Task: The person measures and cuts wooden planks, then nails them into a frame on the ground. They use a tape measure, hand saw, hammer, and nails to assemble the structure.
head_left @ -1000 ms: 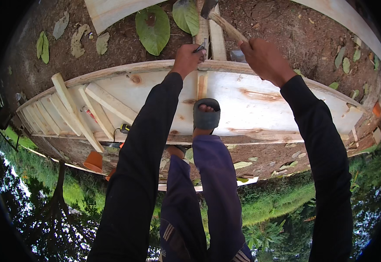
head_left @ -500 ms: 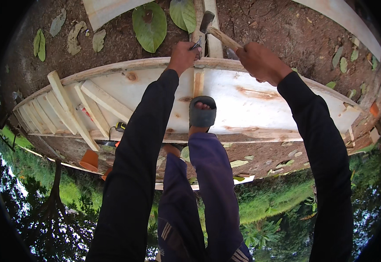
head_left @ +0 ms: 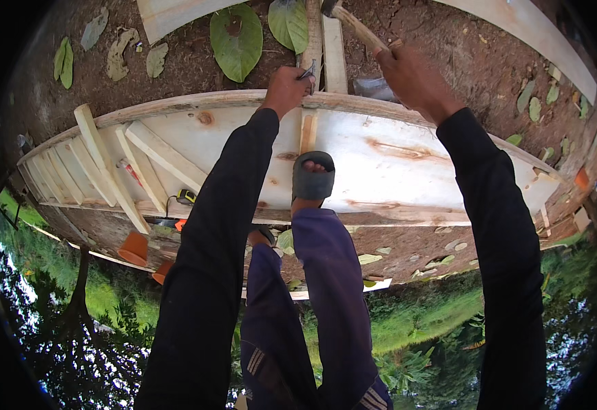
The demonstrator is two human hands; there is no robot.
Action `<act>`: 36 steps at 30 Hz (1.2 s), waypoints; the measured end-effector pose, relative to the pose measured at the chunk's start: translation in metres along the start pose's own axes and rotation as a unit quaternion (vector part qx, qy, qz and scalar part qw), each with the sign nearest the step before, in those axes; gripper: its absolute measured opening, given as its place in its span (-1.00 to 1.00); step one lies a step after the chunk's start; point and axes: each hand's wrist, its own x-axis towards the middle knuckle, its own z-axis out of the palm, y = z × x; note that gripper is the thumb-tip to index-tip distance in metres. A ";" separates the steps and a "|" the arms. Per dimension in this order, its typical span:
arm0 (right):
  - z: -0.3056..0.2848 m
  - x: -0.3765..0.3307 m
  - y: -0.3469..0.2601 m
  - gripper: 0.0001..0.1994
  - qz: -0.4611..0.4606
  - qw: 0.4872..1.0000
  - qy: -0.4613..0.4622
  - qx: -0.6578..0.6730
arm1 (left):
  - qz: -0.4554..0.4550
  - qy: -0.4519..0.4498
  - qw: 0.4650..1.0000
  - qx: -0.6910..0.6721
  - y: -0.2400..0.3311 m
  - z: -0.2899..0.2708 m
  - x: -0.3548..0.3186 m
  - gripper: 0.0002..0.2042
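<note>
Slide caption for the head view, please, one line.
Right hand gripping a hammer, left hand holding a nail by a wood-framed panel, a sandalled foot upon it.

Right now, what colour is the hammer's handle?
The hammer's handle is light brown, seen best in the head view.

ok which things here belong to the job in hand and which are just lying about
Likely the job:
hammer, in the right hand
metal piece, in the left hand
wooden frame
tape measure, perhaps

Seemingly just lying about:
leaves
orange pots
</note>
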 end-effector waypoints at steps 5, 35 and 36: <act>-0.004 0.015 -0.009 -0.74 0.032 0.987 0.153 0.034 | 0.081 0.068 0.994 0.036 0.003 -0.006 -0.007 -0.74; -0.028 0.000 -0.033 -0.58 0.120 0.956 -0.223 0.150 | 0.081 0.134 0.879 0.450 -0.069 -0.140 -0.097 -0.66; -0.046 0.005 -0.031 -0.47 0.094 0.964 -0.199 0.152 | 0.078 0.138 0.877 0.454 -0.070 -0.143 -0.096 -0.67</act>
